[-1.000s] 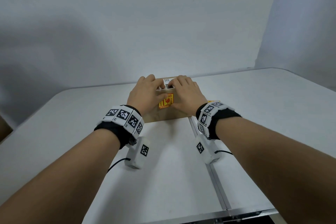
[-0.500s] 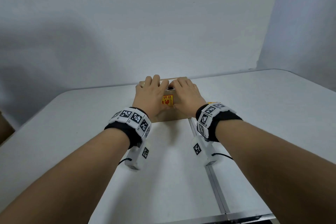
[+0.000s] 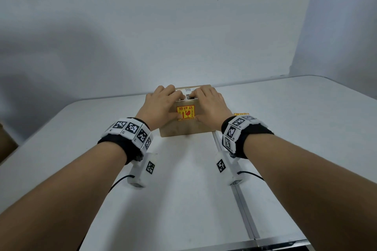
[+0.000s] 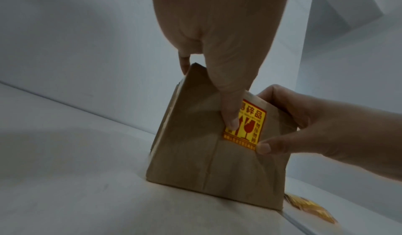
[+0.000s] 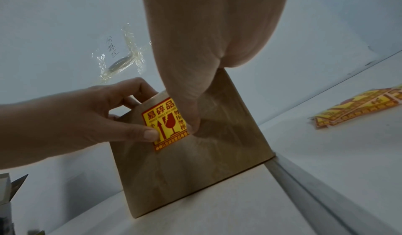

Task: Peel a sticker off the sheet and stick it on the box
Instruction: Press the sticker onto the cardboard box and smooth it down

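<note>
A brown cardboard box (image 3: 183,130) stands mid-table with a yellow-and-red fragile sticker (image 3: 185,113) on its near face. My left hand (image 3: 161,106) grips the box's left part, fingers curled over the top. Its thumb (image 4: 230,118) presses the sticker's (image 4: 250,123) left edge. My right hand (image 3: 210,106) grips the right part the same way. Its thumb (image 5: 191,118) lies on the sticker's (image 5: 165,123) right edge. The sticker sheet (image 5: 356,104) lies flat on the table right of the box (image 5: 195,170).
A white label (image 3: 188,96) sits on the box top between my fingers. A metal seam (image 3: 240,199) runs down the white table right of centre. The wall (image 3: 183,26) stands close behind the box, with a taped note (image 5: 121,56) on it. A carton edge (image 3: 6,140) shows far left.
Both thumbs have slid apart toward the sticker's side edges, so more of the sticker shows than half a second ago. The box has stayed in place.
</note>
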